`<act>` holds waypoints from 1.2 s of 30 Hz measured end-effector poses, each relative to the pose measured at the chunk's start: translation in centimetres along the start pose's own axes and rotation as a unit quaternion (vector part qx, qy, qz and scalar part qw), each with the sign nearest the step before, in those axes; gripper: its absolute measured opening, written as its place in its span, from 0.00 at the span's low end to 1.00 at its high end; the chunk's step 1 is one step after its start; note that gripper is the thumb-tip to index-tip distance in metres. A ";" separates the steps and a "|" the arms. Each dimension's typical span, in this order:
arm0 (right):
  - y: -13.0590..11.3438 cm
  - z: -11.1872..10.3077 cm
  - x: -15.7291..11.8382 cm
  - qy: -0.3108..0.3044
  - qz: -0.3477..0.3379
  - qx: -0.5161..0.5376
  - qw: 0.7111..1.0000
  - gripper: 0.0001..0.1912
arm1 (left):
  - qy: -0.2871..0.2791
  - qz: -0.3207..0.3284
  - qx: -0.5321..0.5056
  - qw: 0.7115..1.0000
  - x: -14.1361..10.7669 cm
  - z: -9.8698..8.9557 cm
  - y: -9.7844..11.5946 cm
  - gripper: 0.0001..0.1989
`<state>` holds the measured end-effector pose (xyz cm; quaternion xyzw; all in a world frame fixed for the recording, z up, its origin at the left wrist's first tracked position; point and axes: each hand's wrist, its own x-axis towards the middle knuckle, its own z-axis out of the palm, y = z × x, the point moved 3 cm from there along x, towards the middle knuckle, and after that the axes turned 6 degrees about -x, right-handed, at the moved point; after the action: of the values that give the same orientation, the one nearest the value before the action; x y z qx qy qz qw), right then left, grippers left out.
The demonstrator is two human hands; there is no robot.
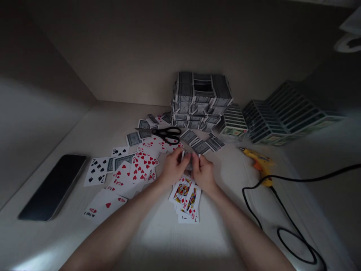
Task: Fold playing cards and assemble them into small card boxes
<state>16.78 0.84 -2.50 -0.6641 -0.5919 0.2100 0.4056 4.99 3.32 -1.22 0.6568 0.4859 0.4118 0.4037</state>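
Between my two hands is a playing card with its patterned back up [189,162]. My left hand [175,165] pinches its left side, and my right hand [202,169] is closed on its right side. Just below my hands lie face-up cards [184,194], a king and a queen among them. To the left, many face-up cards [141,167] overlap on the table. Beyond my hands, several face-down cards [200,146] lie near black-handled scissors [169,134]. A structure built of cards [201,99] stands at the back.
A black phone [53,188] lies at the left. At the right are a yellow glue gun [261,163] with its black cord [293,218] and stacked card boxes [282,116]. Walls [135,52] enclose the table [160,241].
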 end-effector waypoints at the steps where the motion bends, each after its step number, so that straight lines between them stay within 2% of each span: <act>1: -0.1 0.0 -0.1 -0.006 -0.024 -0.020 0.999 0.20 | 0.014 -0.004 0.012 1.000 0.1 -0.1 0.0 0.13; 4: -0.2 0.0 -0.2 -0.027 -0.027 -0.010 0.999 0.22 | 0.039 -0.014 0.049 0.998 0.0 -0.2 0.2 0.17; 7: -0.2 0.2 -0.3 -0.070 0.031 0.075 0.994 0.25 | 0.046 -0.011 0.064 0.997 -0.3 -0.3 0.6 0.18; 11: -0.7 0.5 -0.5 -0.116 0.102 0.191 0.969 0.29 | 0.055 0.007 0.073 0.996 -0.8 -0.4 1.1 0.17; 15: -1.1 0.4 -0.5 -0.110 0.137 0.206 0.963 0.28 | 0.084 0.042 0.129 0.987 -1.1 -0.6 1.7 0.16; 20: -0.4 0.3 0.0 -0.047 0.081 0.172 0.981 0.27 | 0.089 0.044 0.142 0.985 -1.4 -0.7 1.9 0.16; 24: 0.1 0.4 0.1 -0.033 0.065 0.139 0.988 0.27 | 0.082 0.034 0.115 0.989 -1.0 -0.4 1.3 0.17; 28: 0.0 0.4 -0.1 -0.063 0.065 0.153 0.984 0.26 | 0.059 0.009 0.056 0.997 -0.1 -0.3 0.1 0.20; 31: 0.0 0.2 0.1 -0.077 0.076 0.174 0.979 0.24 | 0.064 -0.016 0.014 0.998 0.3 -0.5 -0.7 0.21; 35: 0.9 -0.6 1.2 -0.025 0.091 0.196 0.976 0.18 | 0.096 -0.060 -0.091 0.989 0.4 -1.0 -1.2 0.22; 36: 1.3 -0.9 1.5 0.008 0.100 0.198 0.975 0.17 | 0.108 -0.066 -0.118 0.985 0.5 -1.1 -1.2 0.22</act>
<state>18.56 2.03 -2.69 -0.6283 -0.4654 0.3573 0.5108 3.70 4.16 -1.88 0.5228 0.5168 0.5070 0.4500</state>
